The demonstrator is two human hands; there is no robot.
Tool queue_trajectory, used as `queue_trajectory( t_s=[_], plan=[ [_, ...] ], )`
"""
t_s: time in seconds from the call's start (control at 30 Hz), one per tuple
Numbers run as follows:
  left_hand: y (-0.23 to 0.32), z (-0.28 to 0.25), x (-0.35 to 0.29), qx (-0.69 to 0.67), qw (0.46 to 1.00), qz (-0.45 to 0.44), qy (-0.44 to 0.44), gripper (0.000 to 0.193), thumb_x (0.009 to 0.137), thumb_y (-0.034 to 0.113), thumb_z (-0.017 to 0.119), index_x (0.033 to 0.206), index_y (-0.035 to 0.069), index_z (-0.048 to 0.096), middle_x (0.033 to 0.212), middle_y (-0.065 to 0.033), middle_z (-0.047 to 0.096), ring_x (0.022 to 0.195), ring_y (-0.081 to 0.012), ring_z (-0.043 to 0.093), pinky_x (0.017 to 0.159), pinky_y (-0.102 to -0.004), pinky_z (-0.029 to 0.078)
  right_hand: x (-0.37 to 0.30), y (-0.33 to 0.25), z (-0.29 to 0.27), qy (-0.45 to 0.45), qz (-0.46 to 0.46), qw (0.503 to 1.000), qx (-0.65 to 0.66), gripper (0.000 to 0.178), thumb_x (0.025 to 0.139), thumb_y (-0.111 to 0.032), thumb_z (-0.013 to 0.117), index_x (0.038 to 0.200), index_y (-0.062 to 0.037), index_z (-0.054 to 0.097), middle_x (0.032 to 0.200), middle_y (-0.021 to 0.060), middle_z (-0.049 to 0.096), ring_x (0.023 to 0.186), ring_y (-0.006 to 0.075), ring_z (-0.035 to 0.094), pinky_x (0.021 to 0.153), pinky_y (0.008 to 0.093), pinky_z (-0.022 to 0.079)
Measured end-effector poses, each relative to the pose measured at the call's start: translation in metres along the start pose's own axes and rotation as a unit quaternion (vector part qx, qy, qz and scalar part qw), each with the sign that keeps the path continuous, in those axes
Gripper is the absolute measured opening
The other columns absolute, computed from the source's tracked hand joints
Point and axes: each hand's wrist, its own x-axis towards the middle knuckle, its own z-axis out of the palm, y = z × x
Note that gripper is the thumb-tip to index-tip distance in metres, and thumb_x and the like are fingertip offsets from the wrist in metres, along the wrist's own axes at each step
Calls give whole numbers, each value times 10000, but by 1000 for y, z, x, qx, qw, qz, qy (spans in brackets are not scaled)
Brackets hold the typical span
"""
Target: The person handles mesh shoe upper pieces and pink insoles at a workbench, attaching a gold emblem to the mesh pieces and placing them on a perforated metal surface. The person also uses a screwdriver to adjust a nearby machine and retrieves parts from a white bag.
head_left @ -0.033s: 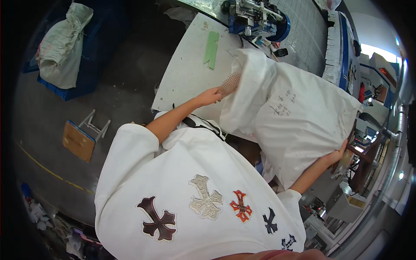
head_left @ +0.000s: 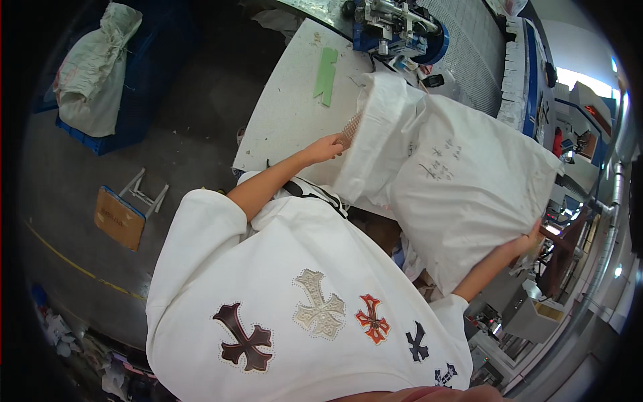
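A large white sack (head_left: 469, 181) with dark handwriting lies slanted across the edge of the white table (head_left: 281, 114) in front of me. Its folded mouth faces left. My left hand (head_left: 326, 149) is closed on a brownish mesh-patterned piece (head_left: 350, 130), whose far end disappears behind the sack's rim. Whether that piece is stiff or soft I cannot tell. At the sack's lower right corner, my right hand (head_left: 524, 242) grips the cloth, its fingers partly hidden behind it. The sack's contents are hidden.
A green notched strip (head_left: 326, 77) lies on the table. Beyond the sack stands a blue-and-metal machine (head_left: 398, 30). On the floor at left are a folding stool (head_left: 120, 218) and a blue crate (head_left: 94, 142) with another white sack (head_left: 97, 74) on it.
The mesh piece shows less beyond the sack's rim than before. The sack's mouth has shifted slightly left, toward my left hand; my right hand keeps its hold.
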Motion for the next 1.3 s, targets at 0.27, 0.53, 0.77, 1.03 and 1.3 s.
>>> queue_trajectory(
  t_s=[0.27,0.53,0.77,1.03,1.3],
  plan=[
    [-10,-11,21,-170,985,6,6,484,907,265,568,1329,35,512,1148,-92,615,918,-169,570,779,-318,472,83,-136,-51,-39,-80,993,-75,420,947,-278,513,1213,42,567,1207,141,589,1079,253,573,964,356,437],
    [-14,-37,26,-123,989,-83,0,423,909,236,565,1273,20,564,1153,-96,633,988,-184,588,860,-316,459,172,-189,-87,24,-147,980,-132,436,945,-292,521,1218,45,561,1203,146,590,1069,252,573,956,352,436],
    [-24,-29,21,-74,989,-100,79,333,907,168,533,1188,12,621,1013,-72,658,828,-150,577,744,-293,460,301,-143,-88,-44,-82,992,-86,450,943,-305,528,1222,47,556,1199,150,590,1061,252,573,950,348,435],
    [-28,-39,28,-36,987,-80,135,348,934,165,437,1209,-4,567,973,-87,618,883,-173,578,770,-305,489,295,34,-196,-48,22,932,-358,479,932,-332,553,1220,51,551,1192,156,594,1047,260,577,943,354,439],
    [10,-13,3,13,953,114,279,595,932,354,480,1389,-14,384,1361,-189,474,1269,-253,439,1028,-347,366,88,147,-187,81,-122,724,-674,608,861,-329,658,1313,28,465,1318,230,488,1221,385,458,1041,471,344]
  ],
)
